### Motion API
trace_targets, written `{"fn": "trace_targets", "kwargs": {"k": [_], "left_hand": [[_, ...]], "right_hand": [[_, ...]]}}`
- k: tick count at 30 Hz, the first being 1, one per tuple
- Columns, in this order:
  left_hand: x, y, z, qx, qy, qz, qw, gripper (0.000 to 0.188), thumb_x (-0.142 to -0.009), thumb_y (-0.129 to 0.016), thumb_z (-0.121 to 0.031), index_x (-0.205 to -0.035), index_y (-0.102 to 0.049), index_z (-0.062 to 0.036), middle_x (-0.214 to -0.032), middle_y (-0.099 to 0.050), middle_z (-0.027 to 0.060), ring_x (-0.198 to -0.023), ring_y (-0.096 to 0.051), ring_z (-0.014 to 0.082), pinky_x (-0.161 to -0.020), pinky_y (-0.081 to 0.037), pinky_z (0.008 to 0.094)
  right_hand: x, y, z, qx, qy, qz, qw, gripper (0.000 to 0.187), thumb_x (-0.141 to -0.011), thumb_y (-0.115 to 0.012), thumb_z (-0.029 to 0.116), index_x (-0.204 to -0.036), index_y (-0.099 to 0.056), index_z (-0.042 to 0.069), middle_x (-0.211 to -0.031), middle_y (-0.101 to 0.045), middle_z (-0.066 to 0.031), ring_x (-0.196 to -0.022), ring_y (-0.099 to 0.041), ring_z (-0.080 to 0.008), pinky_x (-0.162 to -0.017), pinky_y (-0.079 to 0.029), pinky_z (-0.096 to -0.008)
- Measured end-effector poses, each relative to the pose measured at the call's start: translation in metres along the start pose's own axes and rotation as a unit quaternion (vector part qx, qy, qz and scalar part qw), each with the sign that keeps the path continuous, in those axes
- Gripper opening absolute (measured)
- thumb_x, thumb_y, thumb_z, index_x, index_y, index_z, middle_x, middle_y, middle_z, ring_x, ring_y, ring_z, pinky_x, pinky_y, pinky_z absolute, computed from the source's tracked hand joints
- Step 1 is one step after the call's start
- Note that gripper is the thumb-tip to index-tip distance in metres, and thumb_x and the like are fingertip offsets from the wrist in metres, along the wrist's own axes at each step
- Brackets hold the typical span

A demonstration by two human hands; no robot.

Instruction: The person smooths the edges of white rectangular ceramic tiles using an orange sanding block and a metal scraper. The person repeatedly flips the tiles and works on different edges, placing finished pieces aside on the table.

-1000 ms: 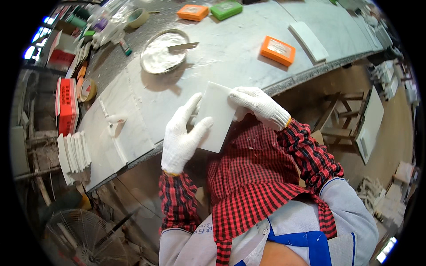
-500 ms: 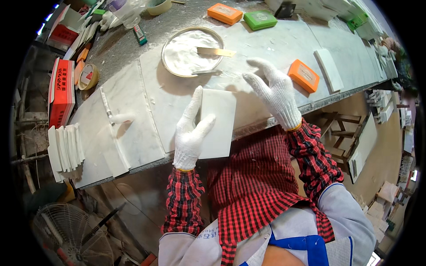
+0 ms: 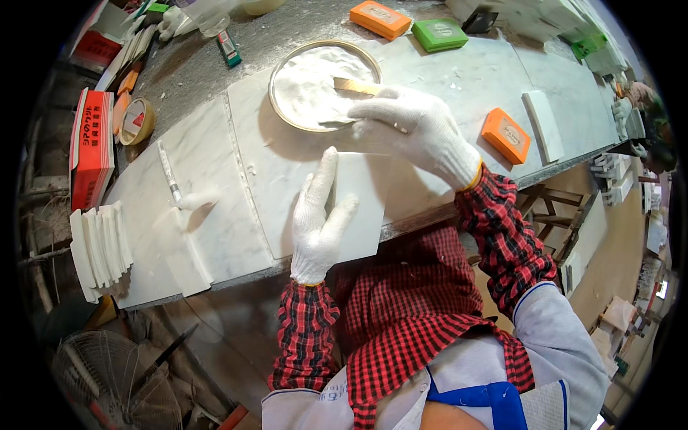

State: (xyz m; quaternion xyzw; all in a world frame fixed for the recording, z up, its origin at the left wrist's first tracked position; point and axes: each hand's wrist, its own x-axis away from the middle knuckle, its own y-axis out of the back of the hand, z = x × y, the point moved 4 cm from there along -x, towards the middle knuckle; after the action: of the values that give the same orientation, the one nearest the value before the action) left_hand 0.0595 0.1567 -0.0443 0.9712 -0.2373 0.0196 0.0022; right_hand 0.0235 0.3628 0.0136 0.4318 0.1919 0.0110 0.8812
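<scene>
My left hand (image 3: 317, 229), in a white knitted glove, holds a flat white rectangular slab (image 3: 360, 204) at the bench's near edge. Its fingers run along the slab's left side and the thumb lies over the top face. My right hand (image 3: 423, 129), gloved likewise, is at the near right rim of a round tub (image 3: 272, 97) of white powder or paste. Its fingers are bent together there, and whatever they hold is hidden. A flat wooden stick (image 3: 355, 86) leans in the tub, its outer end just above my right fingers.
Orange (image 3: 507, 136) and green (image 3: 439, 34) boxes lie on the marble-topped bench (image 3: 459, 79). White strips (image 3: 100, 247) stand at left near a red carton (image 3: 93, 147). A fan (image 3: 118, 380) is at lower left. Another person's gloved hand (image 3: 622, 111) shows at far right.
My right hand has moved left to the tub's rim, its spread fingers coming together. The metal tool that lay at the rim is now covered. My left hand stays on the slab.
</scene>
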Motion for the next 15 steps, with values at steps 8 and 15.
{"fn": "trace_targets", "kwargs": {"k": [8,15], "left_hand": [[-0.001,-0.001,0.005,-0.001,-0.044,-0.043,0.998,0.068,-0.091,-0.064,0.002,-0.156,-0.043,0.0024,-0.125,-0.063,0.0145,-0.113,-0.062,0.0209,-0.099,-0.050,0.0336],[0.004,0.001,0.006,-0.007,-0.042,-0.055,0.998,0.067,-0.092,-0.062,0.002,-0.156,-0.043,0.0036,-0.134,-0.061,0.0162,-0.120,-0.061,0.0216,-0.104,-0.048,0.0331]], "right_hand": [[-0.037,0.013,-0.046,-0.154,-0.075,0.046,0.984,0.033,-0.097,-0.073,0.033,-0.110,-0.078,0.004,-0.095,-0.078,-0.0084,-0.082,-0.070,-0.0143,-0.076,-0.056,-0.0297],[-0.042,0.022,-0.044,-0.092,-0.062,0.072,0.991,0.033,-0.098,-0.071,0.037,-0.112,-0.079,0.007,-0.089,-0.077,-0.0059,-0.077,-0.070,-0.0124,-0.071,-0.056,-0.0293]]}}
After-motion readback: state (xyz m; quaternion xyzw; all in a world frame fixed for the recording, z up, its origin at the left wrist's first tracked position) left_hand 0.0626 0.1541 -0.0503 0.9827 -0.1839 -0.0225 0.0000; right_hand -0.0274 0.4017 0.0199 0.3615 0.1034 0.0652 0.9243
